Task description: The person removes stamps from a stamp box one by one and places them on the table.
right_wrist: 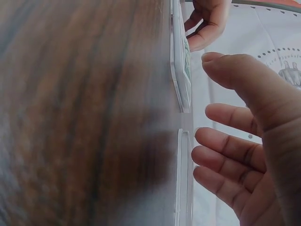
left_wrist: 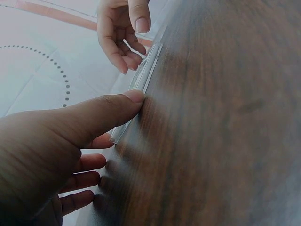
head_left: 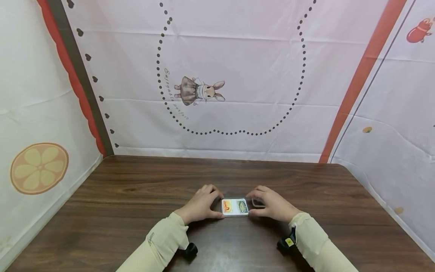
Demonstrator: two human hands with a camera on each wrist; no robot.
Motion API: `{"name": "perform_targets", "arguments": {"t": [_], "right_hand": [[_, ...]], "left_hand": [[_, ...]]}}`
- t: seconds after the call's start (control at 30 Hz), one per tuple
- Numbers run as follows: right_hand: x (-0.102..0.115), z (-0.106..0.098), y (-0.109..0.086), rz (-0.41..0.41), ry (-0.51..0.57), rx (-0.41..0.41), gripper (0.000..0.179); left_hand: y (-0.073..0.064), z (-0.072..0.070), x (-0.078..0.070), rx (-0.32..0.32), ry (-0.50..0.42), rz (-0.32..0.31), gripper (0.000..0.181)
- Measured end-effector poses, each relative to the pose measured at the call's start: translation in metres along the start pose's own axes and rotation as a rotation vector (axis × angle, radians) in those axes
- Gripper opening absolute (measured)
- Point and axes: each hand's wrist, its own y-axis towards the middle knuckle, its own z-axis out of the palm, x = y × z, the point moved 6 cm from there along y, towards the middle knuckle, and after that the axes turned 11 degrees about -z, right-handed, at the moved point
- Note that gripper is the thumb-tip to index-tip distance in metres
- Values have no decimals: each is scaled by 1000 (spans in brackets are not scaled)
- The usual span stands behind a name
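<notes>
A small clear plastic case [head_left: 235, 207] with colourful picture cards inside lies flat on the table between the two hands. My left hand [head_left: 203, 204] holds its left end, the thumb at the near corner and the index finger at the far one. In the left wrist view the thumb presses the edge of the case [left_wrist: 153, 66]. Around the right end my right hand [head_left: 272, 204] stands with thumb and fingers spread. The right wrist view shows that thumb apart from the case [right_wrist: 178, 66]. A clear plastic lid [right_wrist: 184, 179] lies under the right fingers.
The brown wooden table [head_left: 142, 177] reaches back to a printed cloth wall [head_left: 251, 75] with a rabbit drawing. More cloth hangs at the left and right sides. Black wrist cameras sit under both sleeves, close to the table.
</notes>
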Motion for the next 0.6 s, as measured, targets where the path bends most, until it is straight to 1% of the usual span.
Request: {"name": "perform_targets", "arguments": {"t": [0.37, 0.6], "right_hand": [[3, 1, 3, -20, -2, -5, 38], [6, 3, 6, 3, 16, 22, 37]], "left_hand": [[1, 3, 3, -11, 17, -8, 53], [1, 4, 3, -10, 14, -11, 53]]}}
